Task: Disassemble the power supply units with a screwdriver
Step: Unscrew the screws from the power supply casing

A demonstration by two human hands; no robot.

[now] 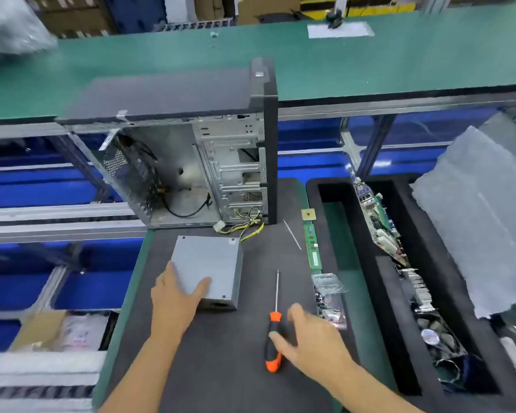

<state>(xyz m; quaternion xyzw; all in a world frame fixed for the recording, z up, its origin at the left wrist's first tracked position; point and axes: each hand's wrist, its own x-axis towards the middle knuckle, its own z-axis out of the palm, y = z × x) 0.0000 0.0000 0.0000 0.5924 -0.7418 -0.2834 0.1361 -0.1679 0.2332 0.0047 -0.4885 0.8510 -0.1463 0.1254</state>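
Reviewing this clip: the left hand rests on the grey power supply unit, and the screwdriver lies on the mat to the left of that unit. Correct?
Not quite. The left hand does rest on the grey power supply unit, but the head view shows the screwdriver lying on the mat to the right of that unit, beside the right hand.

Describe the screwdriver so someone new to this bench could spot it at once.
Start at the open computer case at the back of the dark mat. Come toward the person, past the grey power supply under the left hand. The screwdriver lies right of it at the right hand: the only orange-and-black handle, thin shaft pointing away.
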